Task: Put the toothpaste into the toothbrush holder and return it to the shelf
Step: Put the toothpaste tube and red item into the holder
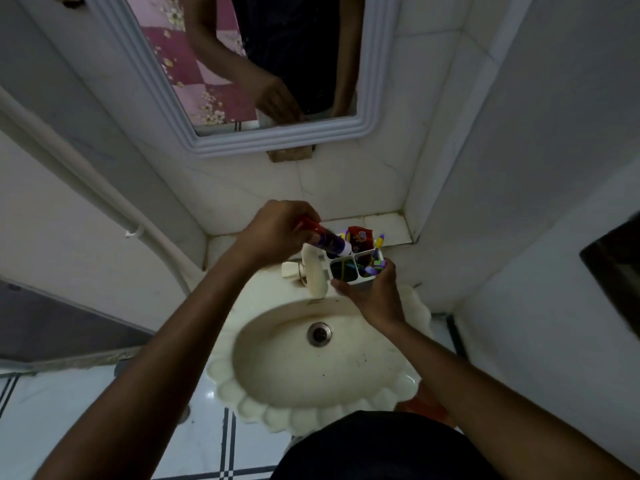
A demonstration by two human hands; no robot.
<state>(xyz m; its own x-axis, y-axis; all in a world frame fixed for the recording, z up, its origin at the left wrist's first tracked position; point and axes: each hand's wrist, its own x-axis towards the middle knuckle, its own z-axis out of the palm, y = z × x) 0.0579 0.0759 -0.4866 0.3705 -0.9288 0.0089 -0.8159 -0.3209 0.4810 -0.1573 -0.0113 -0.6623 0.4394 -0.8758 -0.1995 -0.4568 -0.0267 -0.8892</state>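
My left hand (277, 232) grips a red and dark toothpaste tube (327, 239), tilted with its white cap end pointing down at a back compartment of the holder. The white toothbrush holder (358, 280) has several compartments and is held above the back of the sink by my right hand (372, 294), which grips its front and right side. Toothbrushes with purple and yellow handles (375, 261) and a red packet (360, 235) stand in it. The tiled shelf (388, 225) lies just behind, in the wall corner.
A cream scalloped sink (294, 400) with a drain (319, 334) sits below my hands. A cream tap (313, 271) stands left of the holder. A white-framed mirror (249, 143) hangs on the wall above. A pipe (104, 199) runs down the left wall.
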